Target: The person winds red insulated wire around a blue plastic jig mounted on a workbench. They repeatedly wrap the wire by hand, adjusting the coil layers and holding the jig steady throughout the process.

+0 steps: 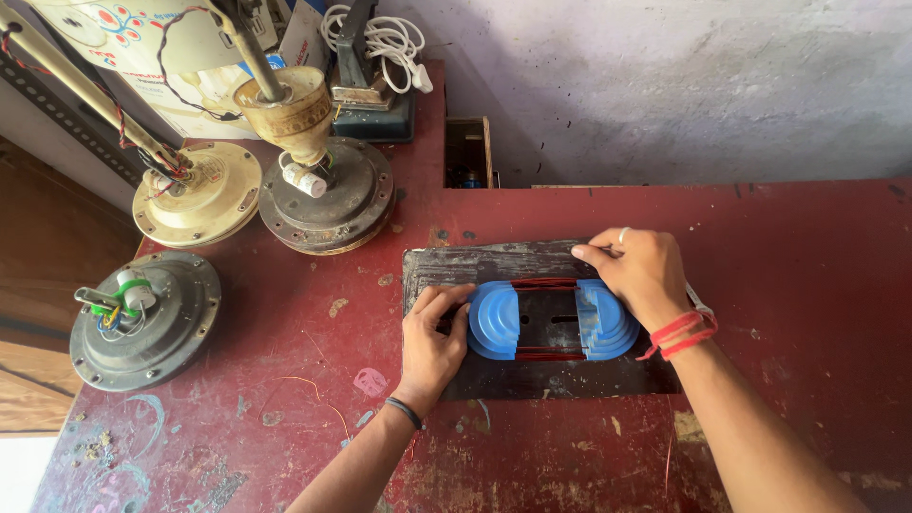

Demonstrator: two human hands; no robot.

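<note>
Two blue stepped half-round formers, the left former and the right former, lie on a dark board on the red table. Red copper wire runs between them in a loop. My left hand presses against the left former's outer edge, fingers curled around it. Over the top of the right former rests my right hand, its fingertips at the wire near the far edge. It wears a ring and red wrist threads.
Three ceiling-fan motors stand at the left: a dark one with coloured wires, a cream one and a dark one with a cream stem. A device with a white cord sits at the back. A small open box is behind the table.
</note>
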